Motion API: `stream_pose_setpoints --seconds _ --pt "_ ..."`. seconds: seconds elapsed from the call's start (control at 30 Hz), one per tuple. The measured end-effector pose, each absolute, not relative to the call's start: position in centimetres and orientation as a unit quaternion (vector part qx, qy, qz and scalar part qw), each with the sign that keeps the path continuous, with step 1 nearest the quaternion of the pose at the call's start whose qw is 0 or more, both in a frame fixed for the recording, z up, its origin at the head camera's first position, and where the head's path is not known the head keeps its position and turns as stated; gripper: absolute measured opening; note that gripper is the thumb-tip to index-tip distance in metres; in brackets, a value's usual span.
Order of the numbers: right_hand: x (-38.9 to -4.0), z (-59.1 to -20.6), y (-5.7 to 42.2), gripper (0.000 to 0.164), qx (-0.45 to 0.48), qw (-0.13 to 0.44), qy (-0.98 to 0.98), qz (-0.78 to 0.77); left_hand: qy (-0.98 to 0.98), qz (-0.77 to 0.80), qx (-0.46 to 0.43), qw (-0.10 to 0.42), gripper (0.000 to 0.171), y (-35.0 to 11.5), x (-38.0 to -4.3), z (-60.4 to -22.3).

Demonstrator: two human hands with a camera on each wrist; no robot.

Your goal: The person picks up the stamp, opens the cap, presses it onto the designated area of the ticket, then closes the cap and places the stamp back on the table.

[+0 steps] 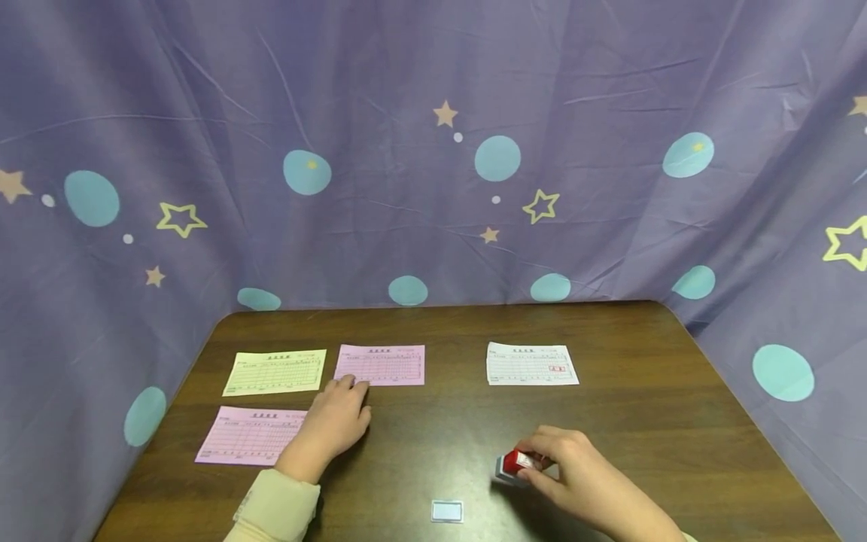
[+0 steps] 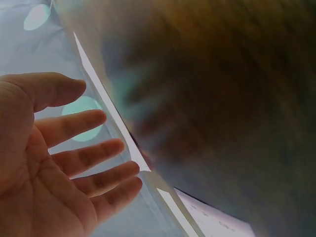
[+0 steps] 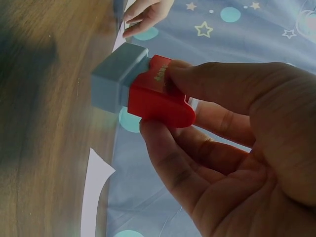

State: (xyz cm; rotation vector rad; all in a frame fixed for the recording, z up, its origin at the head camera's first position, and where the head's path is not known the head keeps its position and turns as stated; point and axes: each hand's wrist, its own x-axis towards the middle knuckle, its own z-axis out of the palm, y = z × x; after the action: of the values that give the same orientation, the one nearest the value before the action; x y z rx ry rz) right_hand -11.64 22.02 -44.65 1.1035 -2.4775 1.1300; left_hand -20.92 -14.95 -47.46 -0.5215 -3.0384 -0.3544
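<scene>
My right hand pinches a stamp with a red grip and a grey-blue base, low above the front right of the table. In the right wrist view, thumb and fingers close on the red part of the stamp. My left hand reaches to the near edge of a pink slip, fingertips right at its lower left edge. The left wrist view shows the left hand with fingers spread and nothing between them. A white slip at the back right bears a red stamped mark.
Left of the pink slip lies a yellow slip. Another pink slip is partly covered by my left forearm. A small light-blue rectangle lies at the front middle of the brown table. A purple patterned curtain surrounds the table.
</scene>
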Motion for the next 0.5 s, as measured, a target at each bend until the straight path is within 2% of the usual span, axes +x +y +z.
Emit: stream_pose_setpoints --seconds 0.2,0.5 --pt "-11.6 -44.64 22.07 0.022 0.371 0.103 -0.844 0.374 -0.98 -0.112 -0.161 0.013 0.046 -15.13 -21.49 -47.47" --pt "-11.45 -44.51 22.26 0.022 0.364 0.098 -0.85 0.369 -0.982 -0.093 -0.165 0.003 0.036 -15.19 -21.8 -47.63"
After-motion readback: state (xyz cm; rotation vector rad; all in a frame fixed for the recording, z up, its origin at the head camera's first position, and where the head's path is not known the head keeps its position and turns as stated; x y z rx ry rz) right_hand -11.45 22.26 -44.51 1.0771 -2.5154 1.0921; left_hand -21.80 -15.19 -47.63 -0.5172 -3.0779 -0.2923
